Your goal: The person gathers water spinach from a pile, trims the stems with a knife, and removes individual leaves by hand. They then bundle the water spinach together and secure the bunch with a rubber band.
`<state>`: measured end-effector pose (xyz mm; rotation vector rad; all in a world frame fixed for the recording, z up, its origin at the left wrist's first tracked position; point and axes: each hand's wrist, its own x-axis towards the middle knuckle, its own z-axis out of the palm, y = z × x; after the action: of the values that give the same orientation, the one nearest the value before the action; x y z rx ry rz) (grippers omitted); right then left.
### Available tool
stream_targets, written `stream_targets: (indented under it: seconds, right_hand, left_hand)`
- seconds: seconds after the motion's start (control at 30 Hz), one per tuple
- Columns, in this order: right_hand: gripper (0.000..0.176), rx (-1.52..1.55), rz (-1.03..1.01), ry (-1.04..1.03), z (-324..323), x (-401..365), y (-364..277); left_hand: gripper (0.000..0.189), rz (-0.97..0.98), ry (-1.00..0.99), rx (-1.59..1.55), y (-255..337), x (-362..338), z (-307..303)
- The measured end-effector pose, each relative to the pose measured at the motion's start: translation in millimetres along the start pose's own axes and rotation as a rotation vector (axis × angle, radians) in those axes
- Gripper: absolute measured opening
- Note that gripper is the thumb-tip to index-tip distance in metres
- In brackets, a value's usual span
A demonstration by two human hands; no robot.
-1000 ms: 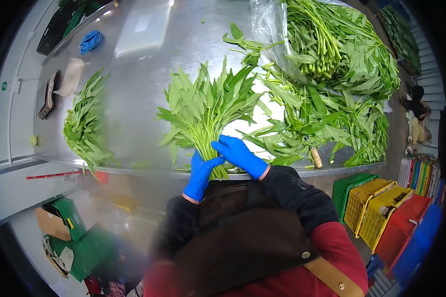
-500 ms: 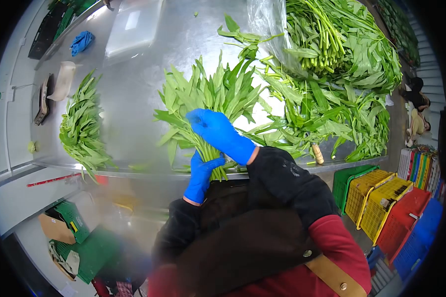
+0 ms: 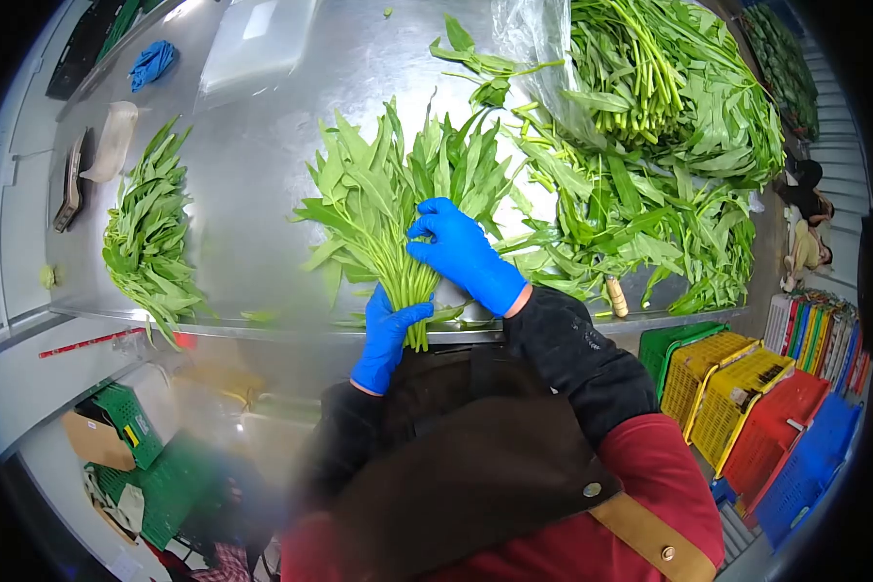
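Observation:
A leafy bunch of water spinach [image 3: 369,209] stands over the front edge of the steel table, leaves fanned away from me and stems toward me. My left hand [image 3: 390,335], in a blue glove, is wrapped round the lower stems. Against the right side of the same bunch is my right hand [image 3: 466,254], also gloved in blue. Its fingers are curled in with the tips close to the stems; whatever is between them is hidden. Loose water spinach [image 3: 650,213] lies to the right, next to a wooden-handled tool [image 3: 616,297]. At left rests another bunch [image 3: 153,233].
On the steel table [image 3: 252,175] are a clear plastic bag [image 3: 529,39], a stack of clear sheets [image 3: 257,48], a crumpled blue glove [image 3: 152,64] and a scale-like device [image 3: 72,184]. Coloured crates [image 3: 737,398] stand at lower right. Another person [image 3: 807,218] is at far right.
My right hand has moved right, from across the front of the bunch to its right side, uncovering the stems. My left hand keeps its hold. The whole view has shifted slightly.

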<state>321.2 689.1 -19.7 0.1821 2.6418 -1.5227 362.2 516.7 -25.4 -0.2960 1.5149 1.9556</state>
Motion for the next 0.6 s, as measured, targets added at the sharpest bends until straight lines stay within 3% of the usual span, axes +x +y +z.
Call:
stream_targets:
  seconds: [0.17, 0.47, 0.6]
  right_hand:
    - [0.031, -0.236, -0.013, -0.035, 3, 3, -9]
    - [0.022, -0.334, 0.142, -0.147, 5, 27, -15]
    - [0.025, -0.428, 0.034, -0.278, -1, 42, -16]
  left_hand:
    - [0.053, 0.07, -0.002, 0.063, -1, 1, 1]
    - [0.05, -0.012, -0.021, 0.036, -5, 2, -4]
    - [0.049, -0.025, -0.01, 0.023, -6, 2, -2]
